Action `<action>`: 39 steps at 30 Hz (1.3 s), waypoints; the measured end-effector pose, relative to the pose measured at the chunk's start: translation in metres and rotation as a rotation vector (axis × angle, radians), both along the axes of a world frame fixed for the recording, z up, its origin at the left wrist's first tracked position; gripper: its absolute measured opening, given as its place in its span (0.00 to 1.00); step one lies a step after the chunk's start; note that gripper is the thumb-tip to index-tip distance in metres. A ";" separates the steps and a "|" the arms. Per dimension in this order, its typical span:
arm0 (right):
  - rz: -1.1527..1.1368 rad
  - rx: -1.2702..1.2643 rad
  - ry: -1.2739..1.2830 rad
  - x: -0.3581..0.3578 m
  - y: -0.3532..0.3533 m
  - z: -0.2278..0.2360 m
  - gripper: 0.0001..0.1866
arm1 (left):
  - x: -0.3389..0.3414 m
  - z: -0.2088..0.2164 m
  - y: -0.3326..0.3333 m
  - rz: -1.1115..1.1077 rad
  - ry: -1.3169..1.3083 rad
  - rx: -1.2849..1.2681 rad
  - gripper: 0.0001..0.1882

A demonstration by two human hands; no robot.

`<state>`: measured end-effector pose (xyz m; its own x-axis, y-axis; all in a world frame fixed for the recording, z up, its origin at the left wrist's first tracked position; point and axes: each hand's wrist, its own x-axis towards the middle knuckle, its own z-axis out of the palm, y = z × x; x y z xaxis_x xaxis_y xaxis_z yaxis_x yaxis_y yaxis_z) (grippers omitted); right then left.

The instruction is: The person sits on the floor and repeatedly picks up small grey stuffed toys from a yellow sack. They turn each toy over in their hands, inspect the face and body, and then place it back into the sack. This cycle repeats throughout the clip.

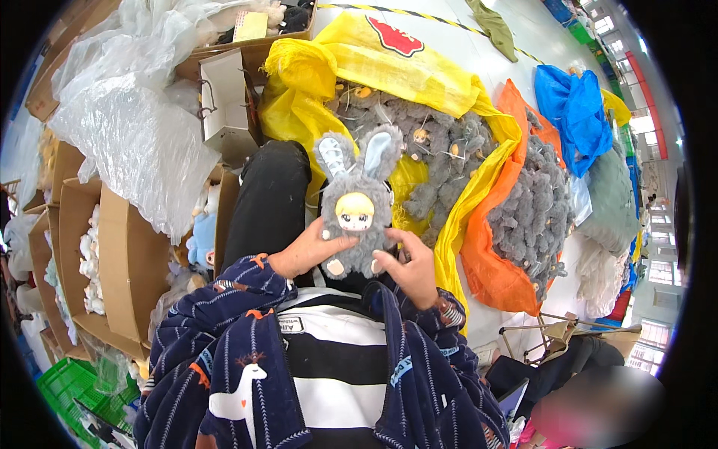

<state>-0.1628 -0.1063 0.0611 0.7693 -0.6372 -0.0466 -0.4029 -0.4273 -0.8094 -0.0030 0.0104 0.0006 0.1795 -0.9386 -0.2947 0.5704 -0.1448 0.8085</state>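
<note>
Near the centre of the frame, left hand [310, 251]: is gripping the grey plush rabbit [356, 203] at its lower left side, the thumb lying across the body just under the face.
Right hand [413, 271]: is holding the rabbit's lower right side, thumb by the foot and forefinger by the arm, the two slightly parted.
Rabbit's place: is sitting between both hands, its head and ears rising above them toward the top of the frame, its yellow-fringed face turning to the camera.
Dark trouser leg [273, 194]: is showing just left of the rabbit.
Yellow sack [479, 150]: is spreading from upper centre rightward, wrapping a heap of grey plush pieces [449, 161].
Orange sack [486, 277]: is holding another grey heap [531, 217], right of centre.
Blue bag [572, 112]: is lying at upper right.
Clear plastic sheeting [134, 112]: is draping over the upper left.
Cardboard box [134, 269]: is standing at left, white plush toys [92, 262] filling it.
Green crate [71, 393]: is resting at lower left.
Another person [598, 408]: is appearing at lower right.
</note>
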 end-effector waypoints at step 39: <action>0.301 -0.345 -0.126 0.012 0.021 -0.026 0.06 | 0.015 0.008 -0.018 0.386 0.489 -0.101 0.24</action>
<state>-0.1505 -0.0851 0.0349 0.9082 -0.3469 0.2339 -0.1280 -0.7626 -0.6340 0.0117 -0.0077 0.0084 0.3778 -0.8606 -0.3416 0.8733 0.2085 0.4404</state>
